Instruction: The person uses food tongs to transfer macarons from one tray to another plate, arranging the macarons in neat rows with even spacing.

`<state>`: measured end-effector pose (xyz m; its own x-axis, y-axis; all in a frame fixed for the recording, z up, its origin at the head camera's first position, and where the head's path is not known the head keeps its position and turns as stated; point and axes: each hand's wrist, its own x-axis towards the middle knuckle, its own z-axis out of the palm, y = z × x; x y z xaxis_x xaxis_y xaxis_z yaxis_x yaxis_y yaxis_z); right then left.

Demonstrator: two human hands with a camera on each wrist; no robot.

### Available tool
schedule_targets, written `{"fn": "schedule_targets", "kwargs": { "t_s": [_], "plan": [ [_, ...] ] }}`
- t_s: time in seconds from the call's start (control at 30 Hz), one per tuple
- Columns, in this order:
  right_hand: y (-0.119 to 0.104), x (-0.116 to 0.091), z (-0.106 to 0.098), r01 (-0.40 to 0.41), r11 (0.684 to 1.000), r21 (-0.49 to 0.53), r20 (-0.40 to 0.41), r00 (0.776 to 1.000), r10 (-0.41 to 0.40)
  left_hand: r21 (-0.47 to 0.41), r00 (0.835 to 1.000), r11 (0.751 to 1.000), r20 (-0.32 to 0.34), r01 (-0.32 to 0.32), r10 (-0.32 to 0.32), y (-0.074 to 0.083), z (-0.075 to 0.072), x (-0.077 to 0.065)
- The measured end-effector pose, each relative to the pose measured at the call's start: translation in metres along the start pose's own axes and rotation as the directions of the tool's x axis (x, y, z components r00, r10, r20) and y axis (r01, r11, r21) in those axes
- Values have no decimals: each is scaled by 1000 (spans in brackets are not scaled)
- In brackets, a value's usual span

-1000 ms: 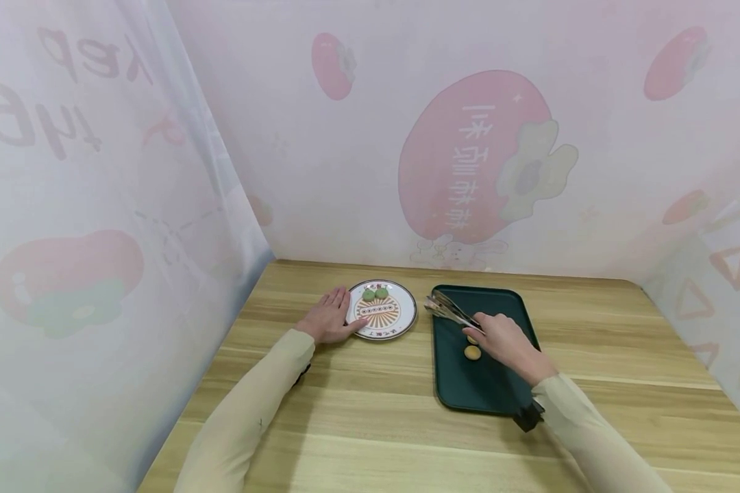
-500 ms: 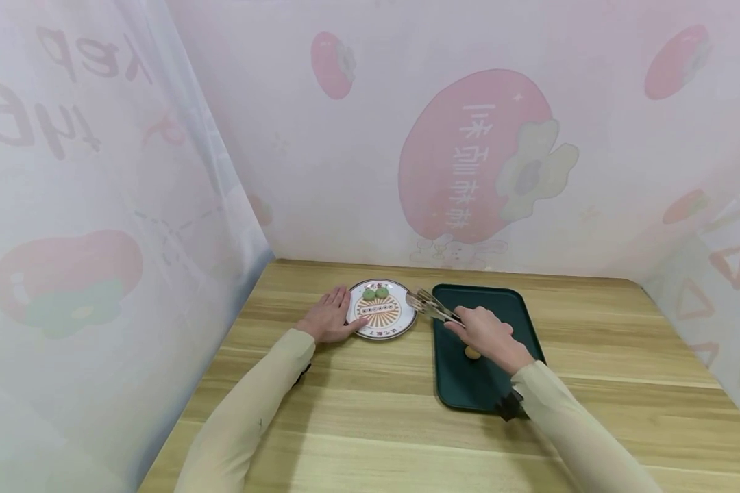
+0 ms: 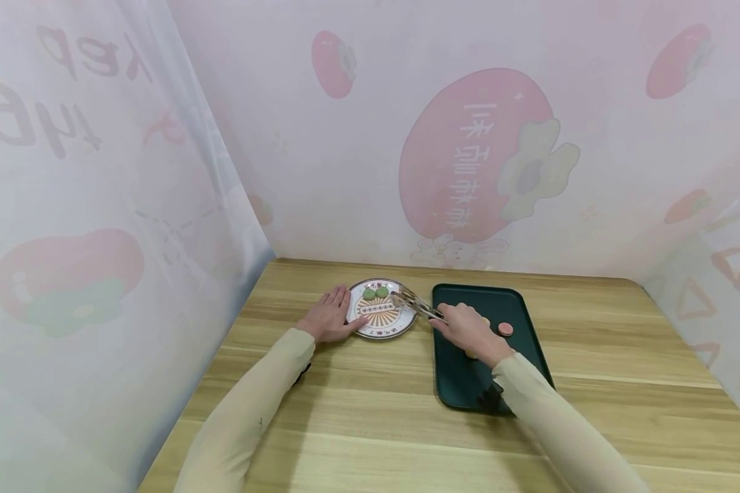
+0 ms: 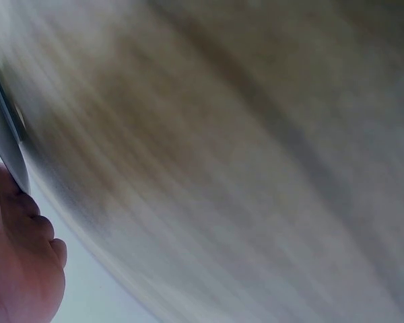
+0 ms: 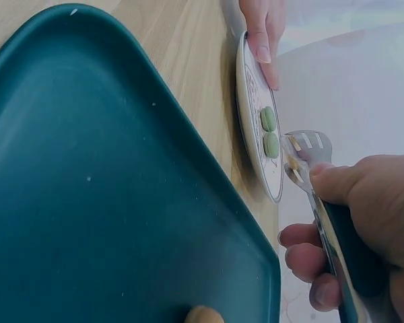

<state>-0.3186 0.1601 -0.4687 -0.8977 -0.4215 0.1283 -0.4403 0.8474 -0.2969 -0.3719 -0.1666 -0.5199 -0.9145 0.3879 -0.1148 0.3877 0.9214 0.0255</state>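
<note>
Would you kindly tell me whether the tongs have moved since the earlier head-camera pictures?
Yes: judged against the tray, the tongs have moved left, from barely passing its left edge to overlapping the plate in the head view.

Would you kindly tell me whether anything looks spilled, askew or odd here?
Nothing looks spilled or damaged; the two green round macarons rest on the white round plate. Only the pale printed fabric curtain seems odd: its lettering at far left looks flipped.
</note>
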Motion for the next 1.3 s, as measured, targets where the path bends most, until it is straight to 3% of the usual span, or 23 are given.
{"fn": "schedule_targets", "kwargs": {
  "t_s": [0.47, 0.9, 1.3],
  "plan": [
    [-13, 13, 7, 30, 999, 10, 2, 1000, -30, -3, 1000, 1000, -11, -4, 4, -3, 2, 1],
    [-19, 24, 21, -13, 1000, 13, 38, 999, 13, 19, 1000, 1000, -6, -10, 10, -1, 2, 1],
    [-26, 31, 27, 27, 1000, -13, 21, 999, -27, 13, 1000, 1000, -3, -12, 12, -2, 1, 3]
  ]
}}
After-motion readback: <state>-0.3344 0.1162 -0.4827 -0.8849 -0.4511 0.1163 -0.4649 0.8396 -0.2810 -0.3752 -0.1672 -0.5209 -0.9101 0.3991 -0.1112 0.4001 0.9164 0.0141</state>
